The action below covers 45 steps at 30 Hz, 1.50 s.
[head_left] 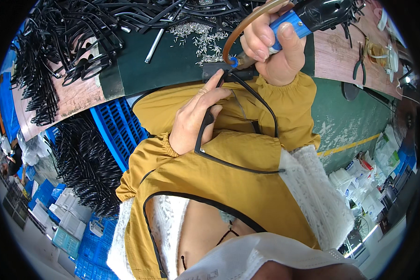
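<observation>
Pins (209, 44) behind blk block (211, 72), hose (238, 30) partly in way; L hand (191, 116) holds blk frame (200, 136), R hand (281, 60) grips blue tool (291, 27).

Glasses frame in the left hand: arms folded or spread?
Spread. Both arms of the glasses frame reach outward from the left hand, well apart; neither lies folded against the front.

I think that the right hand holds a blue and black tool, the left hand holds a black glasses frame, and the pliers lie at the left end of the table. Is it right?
Not quite: the head view shows the pliers at the right end of the table. The rest stands.
</observation>
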Each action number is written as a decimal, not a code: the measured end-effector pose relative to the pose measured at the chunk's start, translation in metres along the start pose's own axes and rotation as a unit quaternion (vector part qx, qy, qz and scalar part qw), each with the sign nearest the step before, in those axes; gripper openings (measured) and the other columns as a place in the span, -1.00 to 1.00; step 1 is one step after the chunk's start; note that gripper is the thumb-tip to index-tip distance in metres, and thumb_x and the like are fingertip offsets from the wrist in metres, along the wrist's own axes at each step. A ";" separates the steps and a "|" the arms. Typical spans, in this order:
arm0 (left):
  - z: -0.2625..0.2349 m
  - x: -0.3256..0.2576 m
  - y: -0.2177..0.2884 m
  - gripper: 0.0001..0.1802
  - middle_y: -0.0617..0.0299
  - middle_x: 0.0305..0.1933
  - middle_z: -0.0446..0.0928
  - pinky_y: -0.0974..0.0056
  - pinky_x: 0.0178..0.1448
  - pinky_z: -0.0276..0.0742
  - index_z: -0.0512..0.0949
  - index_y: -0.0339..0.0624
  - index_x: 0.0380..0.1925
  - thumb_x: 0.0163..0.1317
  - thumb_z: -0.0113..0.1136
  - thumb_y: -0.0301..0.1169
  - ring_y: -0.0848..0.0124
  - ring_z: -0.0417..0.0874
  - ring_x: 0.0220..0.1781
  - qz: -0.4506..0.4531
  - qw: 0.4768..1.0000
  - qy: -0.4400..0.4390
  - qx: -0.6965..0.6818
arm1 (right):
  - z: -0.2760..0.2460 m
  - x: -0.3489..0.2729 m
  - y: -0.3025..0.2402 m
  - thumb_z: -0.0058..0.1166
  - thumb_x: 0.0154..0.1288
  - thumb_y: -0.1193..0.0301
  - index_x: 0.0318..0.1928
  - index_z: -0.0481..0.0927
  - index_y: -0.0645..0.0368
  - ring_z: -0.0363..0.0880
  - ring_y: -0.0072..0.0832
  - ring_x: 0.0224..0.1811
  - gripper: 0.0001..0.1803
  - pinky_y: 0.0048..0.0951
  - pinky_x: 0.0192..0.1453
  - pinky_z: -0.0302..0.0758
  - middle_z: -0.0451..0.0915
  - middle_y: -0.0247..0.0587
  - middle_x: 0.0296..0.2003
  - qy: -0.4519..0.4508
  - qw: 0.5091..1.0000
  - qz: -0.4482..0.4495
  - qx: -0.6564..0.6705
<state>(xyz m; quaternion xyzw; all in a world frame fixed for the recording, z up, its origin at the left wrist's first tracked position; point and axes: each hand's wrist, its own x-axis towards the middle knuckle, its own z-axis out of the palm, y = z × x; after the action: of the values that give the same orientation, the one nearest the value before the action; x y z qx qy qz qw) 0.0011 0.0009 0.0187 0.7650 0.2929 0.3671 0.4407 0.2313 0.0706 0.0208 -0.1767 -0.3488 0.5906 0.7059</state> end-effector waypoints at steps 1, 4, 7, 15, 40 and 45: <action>0.000 0.000 -0.001 -0.52 -0.29 0.24 0.59 0.13 0.11 0.66 0.52 -0.27 0.07 0.12 0.15 -0.81 -0.10 0.74 0.12 -0.001 1.000 0.001 0.001 | -0.001 0.000 0.001 0.30 0.40 0.11 0.14 0.44 -0.01 0.35 -0.58 -0.61 -0.54 -0.53 -0.58 0.23 0.37 -0.40 -0.52 0.000 1.000 -0.007 0.004; 0.000 0.000 -0.004 -0.55 -0.28 0.24 0.60 0.13 0.08 0.67 0.54 -0.27 0.05 0.14 0.15 -0.79 -0.09 0.75 0.08 0.002 1.000 0.004 -0.002 | 0.002 0.000 0.004 0.29 0.42 0.12 0.13 0.44 -0.01 0.34 -0.58 -0.62 -0.57 -0.53 -0.58 0.23 0.37 -0.40 -0.52 -0.005 1.000 -0.006 0.010; 0.001 -0.002 -0.007 -0.57 -0.28 0.25 0.60 0.15 0.04 0.69 0.55 -0.26 0.02 0.14 0.15 -0.78 -0.07 0.77 0.04 0.003 1.000 0.015 -0.007 | 0.008 0.000 0.002 0.32 0.41 0.16 0.08 0.44 0.02 0.33 -0.58 -0.62 -0.59 -0.54 -0.58 0.23 0.37 -0.38 -0.53 0.001 0.999 0.023 0.026; 0.002 -0.006 -0.015 -0.59 -0.27 0.20 0.64 0.19 -0.03 0.70 0.59 -0.26 -0.05 0.07 0.19 -0.79 -0.01 0.80 0.01 0.009 1.000 0.025 -0.013 | 0.008 0.014 0.004 0.29 0.41 0.29 -0.10 0.38 0.07 0.28 -0.53 -0.66 -0.68 -0.52 -0.62 0.20 0.34 -0.29 -0.57 -0.024 0.997 0.055 0.038; -0.202 0.025 -0.072 -0.18 -0.28 0.51 0.25 -0.02 0.68 -0.07 0.15 -0.45 0.49 0.12 -0.04 -0.63 -0.12 0.18 0.59 -0.106 0.789 0.530 0.291 | -0.037 -0.010 -0.038 0.06 0.54 0.32 0.06 0.47 0.05 0.27 -0.67 -0.53 -0.81 -0.67 -0.56 0.18 0.31 -0.44 -0.46 0.105 0.990 -0.097 -0.015; -0.188 0.031 -0.043 -0.50 -0.03 0.29 0.58 -0.10 0.61 0.15 0.51 -0.17 0.32 0.41 0.10 -0.33 0.06 0.45 0.48 -0.035 0.848 0.095 0.520 | -0.021 -0.008 -0.034 0.08 0.52 0.36 0.12 0.47 0.05 0.30 -0.67 -0.52 -0.75 -0.65 -0.55 0.19 0.33 -0.44 -0.45 0.152 0.987 -0.040 -0.031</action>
<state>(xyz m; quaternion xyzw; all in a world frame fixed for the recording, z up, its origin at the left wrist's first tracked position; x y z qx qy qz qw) -0.1406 0.1298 0.0544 0.8329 0.5077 0.2167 -0.0387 0.2702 0.0582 0.0264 -0.2722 -0.2620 0.5170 0.7681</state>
